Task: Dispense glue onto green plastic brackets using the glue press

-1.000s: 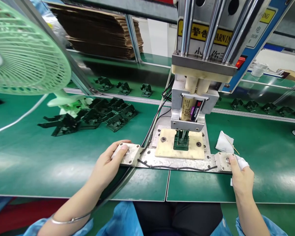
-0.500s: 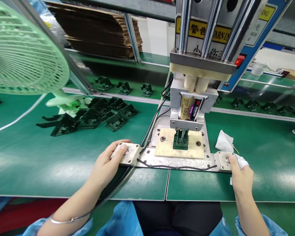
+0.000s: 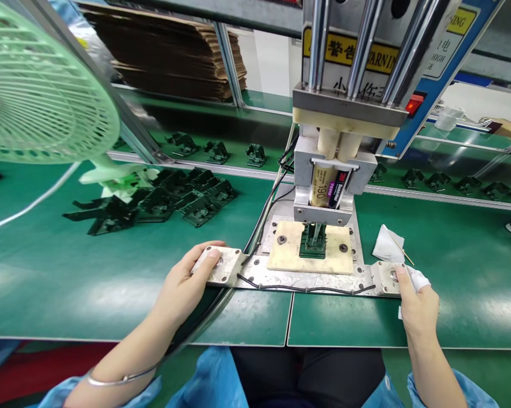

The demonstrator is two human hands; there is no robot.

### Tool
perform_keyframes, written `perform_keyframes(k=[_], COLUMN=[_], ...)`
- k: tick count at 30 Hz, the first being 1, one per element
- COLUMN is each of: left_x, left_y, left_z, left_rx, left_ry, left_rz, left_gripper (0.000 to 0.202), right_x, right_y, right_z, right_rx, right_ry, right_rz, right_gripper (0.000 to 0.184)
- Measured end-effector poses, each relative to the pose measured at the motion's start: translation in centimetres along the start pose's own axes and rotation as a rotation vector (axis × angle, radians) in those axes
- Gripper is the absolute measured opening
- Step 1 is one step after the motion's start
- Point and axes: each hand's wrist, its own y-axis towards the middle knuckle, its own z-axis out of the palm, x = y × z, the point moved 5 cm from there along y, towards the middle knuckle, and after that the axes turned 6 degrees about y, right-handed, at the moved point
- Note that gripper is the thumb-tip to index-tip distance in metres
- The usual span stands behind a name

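Observation:
My left hand (image 3: 186, 288) grips the left metal button block (image 3: 225, 266), thumb pressed on its round button. My right hand (image 3: 417, 306) has its thumb on the button of the right block (image 3: 387, 279), and its fingers are closed round a white tissue (image 3: 421, 279). Between the blocks a cream fixture plate (image 3: 289, 258) carries a small dark green part (image 3: 313, 242). The press head with an adhesive cartridge (image 3: 328, 187) hangs just above that part.
A pile of dark plastic parts (image 3: 165, 198) lies at the left, under a green fan (image 3: 38, 85). More parts (image 3: 216, 151) line the conveyor behind. A crumpled tissue with a stick (image 3: 389, 243) lies right of the fixture. Black cables (image 3: 264, 215) run along the base plate.
Both thumbs stay on their buttons. The view has shifted slightly; the press head and the part show no clear movement.

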Motion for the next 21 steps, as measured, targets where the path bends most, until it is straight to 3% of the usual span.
perform_keyframes(k=[21], left_x=[0.17], left_y=[-0.07], left_z=[0.06], left_rx=[0.015], left_ry=[-0.008], left_rz=[0.015], left_gripper=[0.039], right_x=[-0.64], right_y=[0.22], right_z=[-0.05], right_rx=[0.004], right_ry=[0.003], right_rz=[-0.023], right_gripper=[0.072])
